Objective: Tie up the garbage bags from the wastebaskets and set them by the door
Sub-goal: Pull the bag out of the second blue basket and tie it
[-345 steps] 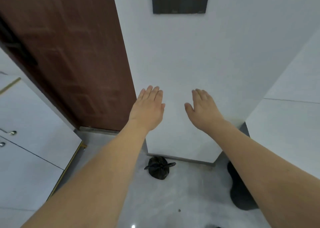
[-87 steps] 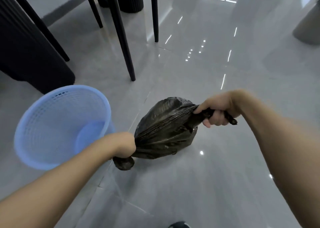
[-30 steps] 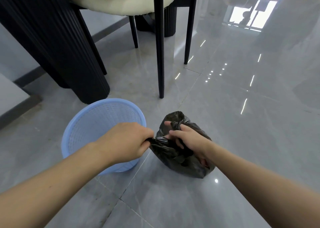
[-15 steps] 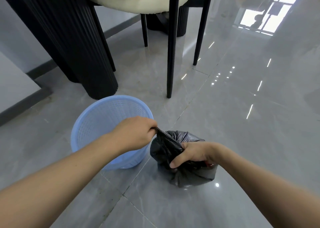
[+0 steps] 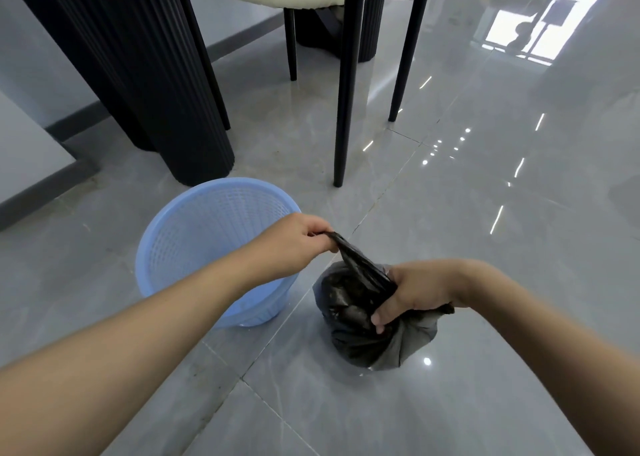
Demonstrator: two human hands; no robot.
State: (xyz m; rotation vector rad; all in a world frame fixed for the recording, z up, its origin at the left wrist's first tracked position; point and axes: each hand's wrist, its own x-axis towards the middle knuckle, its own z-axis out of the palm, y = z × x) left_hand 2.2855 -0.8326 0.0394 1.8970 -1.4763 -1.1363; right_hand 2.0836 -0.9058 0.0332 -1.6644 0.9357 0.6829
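A black garbage bag (image 5: 349, 331) sits on the grey tiled floor just right of a light blue mesh wastebasket (image 5: 194, 233). My left hand (image 5: 294, 240) pinches one twisted end of the bag's top and holds it up and to the left, over the basket's rim. My right hand (image 5: 415, 292) grips the other gathered part of the bag's top, low against the bag's body. The wastebasket stands upright with no bag in it.
A black fluted table base (image 5: 166, 84) stands behind the wastebasket. A chair with thin black legs (image 5: 346, 84) and a cream seat is behind the bag. A dark skirting runs along the left wall (image 5: 38, 192). Glossy floor (image 5: 502, 195) stretches to the right.
My left hand has pulled its end of the bag tauter, up and left. My right hand has shifted lower on the bag's top. The view has tilted slightly upward.
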